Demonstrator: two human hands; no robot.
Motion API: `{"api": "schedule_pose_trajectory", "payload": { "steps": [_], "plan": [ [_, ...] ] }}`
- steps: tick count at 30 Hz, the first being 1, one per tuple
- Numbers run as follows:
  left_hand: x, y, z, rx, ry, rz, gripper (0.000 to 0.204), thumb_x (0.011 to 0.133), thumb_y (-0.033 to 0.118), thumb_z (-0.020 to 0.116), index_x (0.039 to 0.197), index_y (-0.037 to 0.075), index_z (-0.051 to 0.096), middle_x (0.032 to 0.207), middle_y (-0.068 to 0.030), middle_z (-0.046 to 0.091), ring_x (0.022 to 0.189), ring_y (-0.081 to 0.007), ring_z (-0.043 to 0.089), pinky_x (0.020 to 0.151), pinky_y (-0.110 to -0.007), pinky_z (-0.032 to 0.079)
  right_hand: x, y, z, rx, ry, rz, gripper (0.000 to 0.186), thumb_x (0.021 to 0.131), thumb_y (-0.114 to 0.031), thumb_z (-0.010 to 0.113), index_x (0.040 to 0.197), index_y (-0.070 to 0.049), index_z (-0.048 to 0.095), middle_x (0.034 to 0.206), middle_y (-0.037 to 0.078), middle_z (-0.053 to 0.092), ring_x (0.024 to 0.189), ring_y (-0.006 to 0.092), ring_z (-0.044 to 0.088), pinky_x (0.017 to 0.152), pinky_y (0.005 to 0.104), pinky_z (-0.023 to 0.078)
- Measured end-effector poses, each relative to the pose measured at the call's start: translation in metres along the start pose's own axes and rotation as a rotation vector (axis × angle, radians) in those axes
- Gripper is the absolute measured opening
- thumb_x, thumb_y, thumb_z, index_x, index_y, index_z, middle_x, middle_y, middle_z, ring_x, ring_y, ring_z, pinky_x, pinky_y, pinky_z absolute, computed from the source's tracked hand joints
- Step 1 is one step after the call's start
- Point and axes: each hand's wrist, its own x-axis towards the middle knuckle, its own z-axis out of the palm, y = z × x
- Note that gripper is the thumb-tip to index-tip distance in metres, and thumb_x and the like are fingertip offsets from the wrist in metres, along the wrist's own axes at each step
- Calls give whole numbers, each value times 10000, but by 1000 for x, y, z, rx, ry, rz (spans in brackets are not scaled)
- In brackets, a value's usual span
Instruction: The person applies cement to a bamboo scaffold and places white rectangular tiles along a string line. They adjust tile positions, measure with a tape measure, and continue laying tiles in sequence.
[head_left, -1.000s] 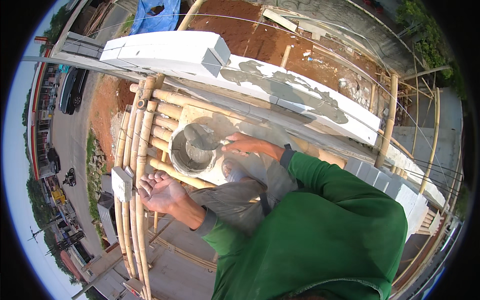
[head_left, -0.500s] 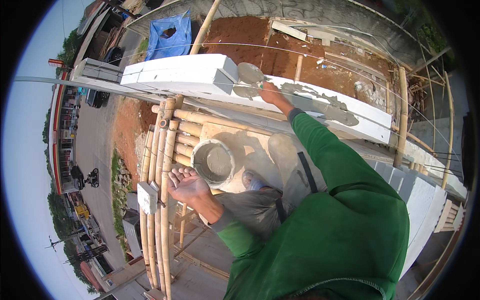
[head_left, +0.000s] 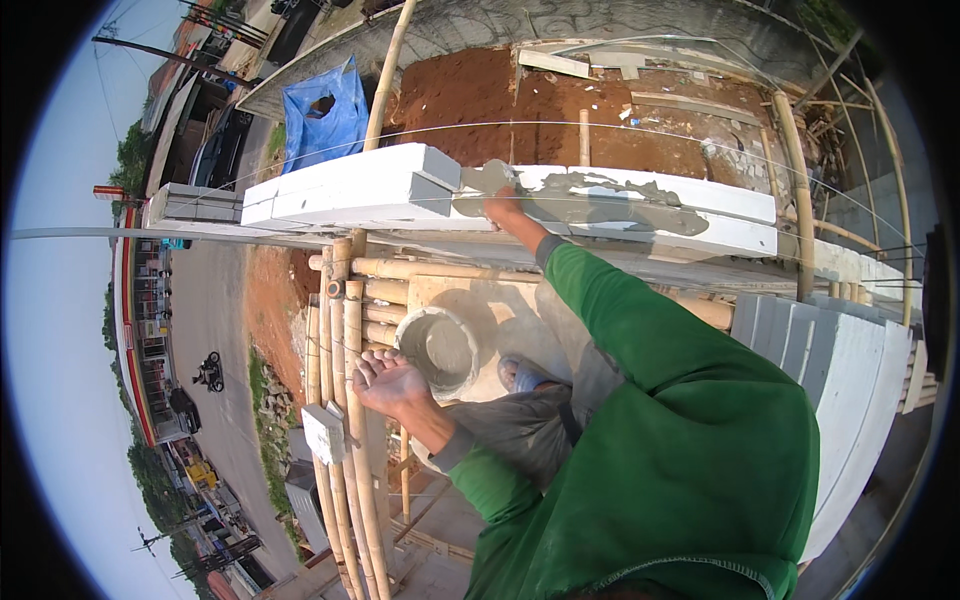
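My right hand (head_left: 503, 208) is closed round the handle of a trowel. Its mortar-smeared blade (head_left: 487, 178) is down at the top of the wall, close to the end of a white block (head_left: 345, 185). Grey mortar (head_left: 610, 205) spreads unevenly along the lower white block course (head_left: 745, 205) to the right of that hand. My left hand (head_left: 393, 385) is held palm up with fingers apart and nothing in it. Just beyond it, a round bucket (head_left: 472, 372) with grey mortar inside stands on the platform board.
Bamboo poles (head_left: 352, 400) form a railing at my left, with a small white block piece (head_left: 323, 433) on it. A thin string (head_left: 650, 129) crosses over the wall. More white blocks (head_left: 850, 400) are stacked at my right. A blue tarp (head_left: 325, 105) hangs beyond the wall.
The trowel blade has gone from raised and tilted to lower against the wall top by the block end. My left hand stays open near the bucket. The whole view has shifted slightly.
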Motion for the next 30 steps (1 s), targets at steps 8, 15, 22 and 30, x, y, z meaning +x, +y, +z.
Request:
{"api": "schedule_pose_trajectory", "payload": {
  "steps": [8, 15, 22, 30],
  "plan": [
    [6, -3, -1, -18, -46, -33, 364, 1001, 348, 585, 1230, 69, 534, 1077, -50, 588, 949, -165, 557, 831, -328, 484, -29, 73, -103, 62, 111, 4, 387, 918, -122, 604, 1154, 184, 586, 805, 303, 710, 543, 362, 715, 453, 442, 542],
    [7, -4, 2, -7, -52, -58, 289, 1010, 324, 592, 1109, 53, 588, 990, -34, 621, 894, -196, 580, 803, -350, 489, -51, 106, -214, 164, 210, 47, 290, 916, -145, 661, 1041, 111, 602, 836, 215, 669, 592, 290, 668, 421, 439, 484],
    [21, -3, -8, -37, -135, -105, 263, 970, 288, 635, 1063, 44, 604, 999, -47, 620, 920, -212, 597, 817, -353, 498, -110, 119, -294, 349, 238, 91, 163, 966, -147, 672, 926, 5, 627, 723, 49, 570, 536, 158, 526, 399, 358, 408],
    [20, 6, -12, -87, -171, -164, 238, 1001, 252, 587, 1069, 25, 598, 1016, -77, 628, 907, -227, 597, 809, -360, 498, -152, 149, -368, 400, 394, 171, 183, 1009, -183, 642, 948, -11, 648, 714, 32, 576, 487, 124, 502, 358, 323, 395]
  ]
}}
